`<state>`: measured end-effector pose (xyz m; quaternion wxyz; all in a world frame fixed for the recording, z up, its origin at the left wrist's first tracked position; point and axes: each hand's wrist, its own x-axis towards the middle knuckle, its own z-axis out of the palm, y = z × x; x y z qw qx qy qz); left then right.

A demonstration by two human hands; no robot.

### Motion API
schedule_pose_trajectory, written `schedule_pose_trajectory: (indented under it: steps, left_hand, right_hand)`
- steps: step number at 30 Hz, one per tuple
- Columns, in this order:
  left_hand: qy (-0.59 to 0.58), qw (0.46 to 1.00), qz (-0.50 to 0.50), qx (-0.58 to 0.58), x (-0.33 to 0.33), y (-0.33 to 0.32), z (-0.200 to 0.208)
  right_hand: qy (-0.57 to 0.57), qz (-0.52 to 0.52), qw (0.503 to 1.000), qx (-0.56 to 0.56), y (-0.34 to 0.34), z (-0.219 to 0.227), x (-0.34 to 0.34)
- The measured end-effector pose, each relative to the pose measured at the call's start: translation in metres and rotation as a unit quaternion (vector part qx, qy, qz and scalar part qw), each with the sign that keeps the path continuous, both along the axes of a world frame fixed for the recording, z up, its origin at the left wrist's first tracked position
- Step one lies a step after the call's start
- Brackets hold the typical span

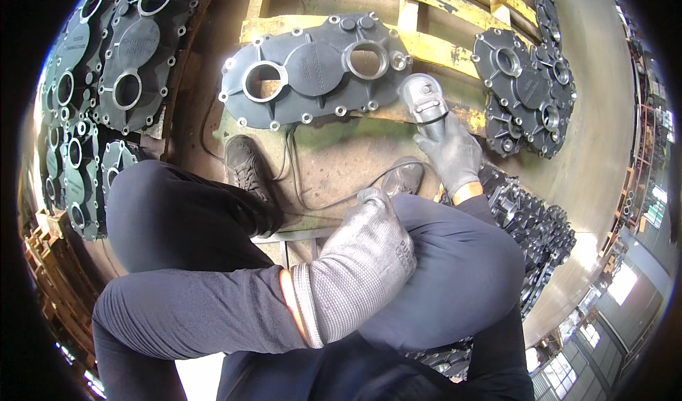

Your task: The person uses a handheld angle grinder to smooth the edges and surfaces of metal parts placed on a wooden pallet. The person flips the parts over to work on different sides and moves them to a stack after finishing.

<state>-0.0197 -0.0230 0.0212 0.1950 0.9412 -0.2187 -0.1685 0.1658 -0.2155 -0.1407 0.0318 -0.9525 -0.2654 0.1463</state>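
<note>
My gloved right hand (455,156) is closed around a silver-headed angle grinder (428,106). Its round front end is at the right edge of a dark grey cast metal cover (316,67), which has two large bored holes and small bosses around its rim; I cannot tell whether they touch. My left hand (373,237), in a grey knit glove, lies over my right thigh with its fingers curled. A thin black cable (302,198) loops across the floor and passes by those fingers; whether they grip it is hidden.
Under the cover is a yellow-painted slatted pallet (455,53). Similar covers are stacked at left (135,53) and at right (529,88). A pile of dark castings (533,223) lies beside my right knee. My shoes (247,163) stand on the floor before me.
</note>
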Motion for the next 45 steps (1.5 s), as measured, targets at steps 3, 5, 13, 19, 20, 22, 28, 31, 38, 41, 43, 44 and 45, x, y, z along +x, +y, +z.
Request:
schedule_pose_trajectory:
  steps: [3, 5, 13, 19, 20, 22, 28, 31, 38, 41, 43, 44, 45]
  left_hand:
    - [0.029, 0.999, -0.006, -0.020, 0.001, 0.000, 0.001]
    - [-0.029, 0.999, 0.025, -0.026, -0.008, -0.004, -0.008]
    - [0.029, 0.998, -0.052, 0.000, 0.009, 0.005, 0.007]
    - [0.002, 0.999, -0.024, -0.025, 0.005, 0.003, 0.002]
    - [0.021, 0.999, -0.037, -0.011, 0.007, 0.004, 0.002]
    - [0.010, 1.000, -0.029, -0.007, 0.005, 0.003, -0.001]
    - [-0.030, 1.000, 0.002, -0.007, 0.001, 0.001, 0.001]
    - [-0.027, 0.999, -0.017, 0.000, 0.003, 0.004, 0.007]
    - [-0.053, 0.998, 0.012, -0.018, -0.002, 0.000, -0.002]
    - [-0.051, 0.999, 0.018, 0.007, -0.001, -0.002, -0.001]
    - [-0.010, 1.000, -0.007, 0.022, 0.004, -0.001, 0.006]
    - [0.022, 0.999, -0.029, 0.022, 0.009, 0.002, 0.009]
    - [0.053, 0.997, -0.050, 0.024, 0.011, 0.005, 0.012]
  right_hand:
    - [0.007, 0.004, 1.000, 0.006, 0.004, 0.002, -0.001]
    - [0.011, -0.001, 1.000, -0.005, 0.003, 0.003, -0.001]
    - [0.034, -0.070, 0.997, -0.015, -0.003, 0.012, -0.009]
    - [0.015, -0.022, 0.999, -0.025, 0.003, 0.008, -0.003]
    - [0.006, -0.002, 1.000, -0.020, 0.003, 0.006, -0.002]
    - [0.011, 0.004, 1.000, -0.023, 0.010, 0.008, -0.001]
    - [0.043, -0.057, 0.996, -0.044, -0.003, 0.020, -0.004]
    - [0.035, -0.092, 0.995, -0.016, -0.010, 0.025, -0.011]
    - [0.087, -0.102, 0.991, -0.015, 0.010, 0.030, -0.012]
    - [0.124, -0.135, 0.983, -0.019, 0.008, 0.032, -0.005]
    - [0.134, -0.148, 0.980, -0.006, 0.004, 0.034, -0.008]
    - [0.144, -0.154, 0.978, 0.008, 0.000, 0.035, -0.009]
    - [0.154, -0.158, 0.975, 0.024, -0.001, 0.035, -0.010]
